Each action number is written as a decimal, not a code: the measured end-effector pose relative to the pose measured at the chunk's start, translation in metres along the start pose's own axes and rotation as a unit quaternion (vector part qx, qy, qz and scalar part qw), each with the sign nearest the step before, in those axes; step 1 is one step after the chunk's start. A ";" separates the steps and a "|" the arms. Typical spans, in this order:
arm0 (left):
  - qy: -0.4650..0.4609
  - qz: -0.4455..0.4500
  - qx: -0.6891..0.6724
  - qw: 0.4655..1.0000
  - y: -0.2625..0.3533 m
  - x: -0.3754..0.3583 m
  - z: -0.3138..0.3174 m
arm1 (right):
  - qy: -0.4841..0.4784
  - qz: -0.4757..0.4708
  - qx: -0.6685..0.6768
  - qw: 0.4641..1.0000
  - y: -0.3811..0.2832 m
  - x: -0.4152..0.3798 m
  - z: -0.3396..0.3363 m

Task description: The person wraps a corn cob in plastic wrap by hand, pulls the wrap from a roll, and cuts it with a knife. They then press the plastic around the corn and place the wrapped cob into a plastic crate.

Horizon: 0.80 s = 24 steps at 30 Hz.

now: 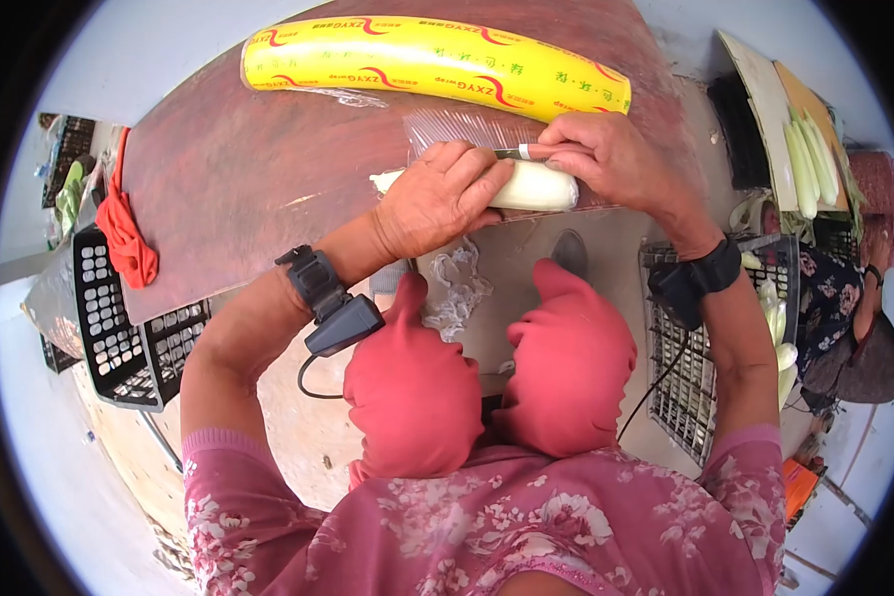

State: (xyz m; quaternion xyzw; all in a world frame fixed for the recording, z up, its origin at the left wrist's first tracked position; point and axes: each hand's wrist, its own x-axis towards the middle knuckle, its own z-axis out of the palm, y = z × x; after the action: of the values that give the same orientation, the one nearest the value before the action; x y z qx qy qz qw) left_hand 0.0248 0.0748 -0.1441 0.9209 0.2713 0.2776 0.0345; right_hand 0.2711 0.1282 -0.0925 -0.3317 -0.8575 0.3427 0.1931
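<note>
Head view | left hand (442, 194) wrapped over pale vegetable (541, 187) at near edge of table (219, 189) | right hand (611, 161) gripping knife (546, 151) | risks: loosened hold — vegetable could roll off; slipping knife — could nick left hand or snag clear film (462, 129).

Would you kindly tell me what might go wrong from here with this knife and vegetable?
The knife in the right hand lies close to the left hand, so a slip might nick its fingers. The pale vegetable is at the near edge of the table and could roll off if released. The clear film might snag on the knife.
</note>
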 end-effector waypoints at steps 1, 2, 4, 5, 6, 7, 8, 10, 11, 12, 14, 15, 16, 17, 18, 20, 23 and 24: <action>0.002 -0.001 0.005 1.000 0.000 0.000 0.000 | 0.002 -0.004 -0.011 1.000 0.000 -0.002 -0.003; 0.003 0.000 0.009 1.000 -0.001 0.000 0.001 | 0.006 -0.005 -0.022 1.000 0.001 -0.007 -0.005; -0.001 -0.002 0.011 1.000 0.000 0.002 0.000 | 0.001 0.027 -0.019 0.999 0.003 -0.017 -0.013; -0.005 -0.006 0.010 1.000 0.001 0.003 -0.001 | -0.002 0.042 -0.017 0.999 0.003 -0.023 -0.016; -0.008 -0.012 0.011 1.000 0.001 0.003 -0.003 | -0.003 0.066 -0.010 0.998 0.003 -0.030 -0.019; -0.007 -0.012 0.005 1.000 0.001 0.002 -0.004 | -0.004 0.087 -0.002 0.996 0.004 -0.037 -0.023; -0.009 -0.013 0.006 1.000 0.000 0.001 -0.005 | -0.006 0.107 0.006 0.994 0.005 -0.044 -0.026; -0.015 -0.014 0.010 1.000 0.000 -0.002 -0.006 | 0.013 0.113 0.009 0.994 0.013 -0.062 -0.029; -0.018 -0.016 0.010 1.000 0.001 -0.002 -0.008 | 0.022 0.115 0.010 0.993 0.017 -0.071 -0.032; -0.021 -0.018 0.010 1.000 0.002 -0.003 -0.009 | 0.027 0.114 0.003 0.993 0.021 -0.079 -0.036; -0.024 -0.018 0.009 0.999 0.003 -0.005 -0.012 | 0.035 0.111 -0.010 0.993 0.027 -0.097 -0.045; -0.025 -0.016 0.008 1.000 0.002 -0.006 -0.012 | 0.035 0.120 -0.013 0.992 0.030 -0.106 -0.049; -0.026 -0.013 0.007 1.000 0.002 -0.008 -0.013 | 0.035 0.129 -0.015 0.991 0.032 -0.115 -0.054; -0.031 -0.009 0.003 0.999 0.003 -0.009 -0.015 | 0.035 0.138 -0.019 0.990 0.034 -0.124 -0.058; -0.036 -0.005 -0.001 0.999 0.003 -0.011 -0.019 | 0.040 0.154 -0.007 0.987 0.034 -0.133 -0.062; -0.046 0.005 -0.006 0.999 0.003 -0.014 -0.023 | 0.049 0.187 0.017 0.981 0.032 -0.150 -0.071; -0.059 0.008 -0.003 0.998 0.004 -0.015 -0.026 | 0.101 0.190 0.078 0.973 0.057 -0.177 -0.069; -0.065 0.002 -0.003 0.998 0.005 -0.014 -0.028 | 0.135 0.208 0.089 0.965 0.060 -0.177 -0.067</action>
State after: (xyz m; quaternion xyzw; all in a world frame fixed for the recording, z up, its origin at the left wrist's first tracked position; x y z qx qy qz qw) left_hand 0.0028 0.0607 -0.1267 0.9376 0.2654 0.2182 0.0542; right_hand 0.4595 0.0671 -0.1075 -0.5272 -0.7016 0.4027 0.2603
